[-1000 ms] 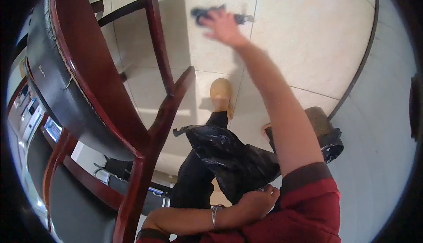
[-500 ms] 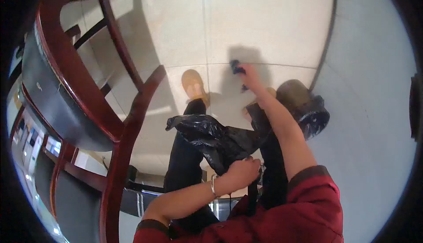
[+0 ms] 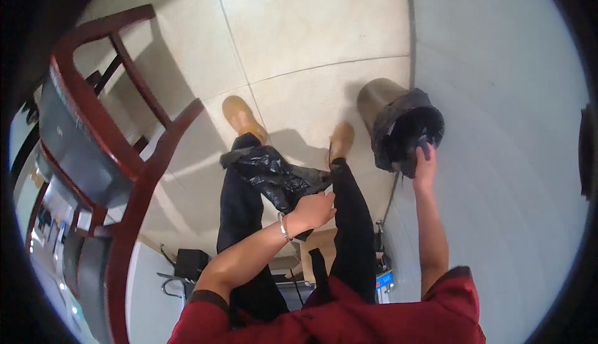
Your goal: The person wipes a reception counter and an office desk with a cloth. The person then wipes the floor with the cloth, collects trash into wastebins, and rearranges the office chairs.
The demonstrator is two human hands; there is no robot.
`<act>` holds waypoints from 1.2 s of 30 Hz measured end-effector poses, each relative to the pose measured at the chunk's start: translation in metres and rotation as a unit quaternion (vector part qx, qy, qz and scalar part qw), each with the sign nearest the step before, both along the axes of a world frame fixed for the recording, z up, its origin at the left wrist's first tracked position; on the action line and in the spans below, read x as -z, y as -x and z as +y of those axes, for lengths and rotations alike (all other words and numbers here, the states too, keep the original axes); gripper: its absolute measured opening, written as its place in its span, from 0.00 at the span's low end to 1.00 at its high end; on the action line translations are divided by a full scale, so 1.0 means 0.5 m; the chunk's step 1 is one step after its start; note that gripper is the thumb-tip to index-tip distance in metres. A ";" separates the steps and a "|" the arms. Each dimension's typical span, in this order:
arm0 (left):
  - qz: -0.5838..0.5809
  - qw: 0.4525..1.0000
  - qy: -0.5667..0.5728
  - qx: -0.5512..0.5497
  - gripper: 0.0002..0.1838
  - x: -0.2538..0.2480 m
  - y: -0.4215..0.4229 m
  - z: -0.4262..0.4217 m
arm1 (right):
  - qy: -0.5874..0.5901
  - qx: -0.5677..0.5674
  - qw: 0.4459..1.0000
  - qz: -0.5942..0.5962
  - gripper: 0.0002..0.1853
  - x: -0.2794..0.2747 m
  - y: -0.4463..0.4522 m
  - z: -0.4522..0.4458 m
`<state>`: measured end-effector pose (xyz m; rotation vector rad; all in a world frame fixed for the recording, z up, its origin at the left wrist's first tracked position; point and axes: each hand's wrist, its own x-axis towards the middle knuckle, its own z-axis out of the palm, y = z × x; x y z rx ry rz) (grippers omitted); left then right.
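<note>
Black plastic bag [image 3: 271,172] clutched in your left hand [image 3: 313,211]. Your right hand [image 3: 425,166] is at the bin's [image 3: 377,99] mouth (can't tell its grip).

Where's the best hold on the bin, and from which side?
Likely the bin by its left rim, pinched through the draped black liner, from above left: the mouth faces the camera, floor shows left, the wall flanks the right, and the right hand is at the near edge.

Right fingers [image 3: 431,151] now at bin [image 3: 375,100] mouth
</note>
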<state>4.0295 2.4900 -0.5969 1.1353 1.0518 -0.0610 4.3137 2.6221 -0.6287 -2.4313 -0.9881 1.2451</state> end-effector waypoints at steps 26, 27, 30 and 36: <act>-0.005 0.992 -0.031 -0.121 0.13 -0.046 -0.016 -0.201 | -0.284 -0.374 0.878 -0.096 0.16 0.691 0.595 -0.315; -0.005 0.992 -0.031 -0.123 0.13 -0.044 -0.009 -0.207 | -0.241 -0.377 0.885 -0.129 0.14 0.649 0.673 -0.321; -0.039 0.998 0.000 -0.056 0.13 -0.034 0.012 -0.219 | -0.149 -0.410 0.899 -0.043 0.14 0.605 0.790 -0.296; 0.000 0.984 -0.043 -0.171 0.18 -0.051 0.038 -0.232 | -0.248 -0.430 0.868 0.014 0.20 0.614 0.770 -0.093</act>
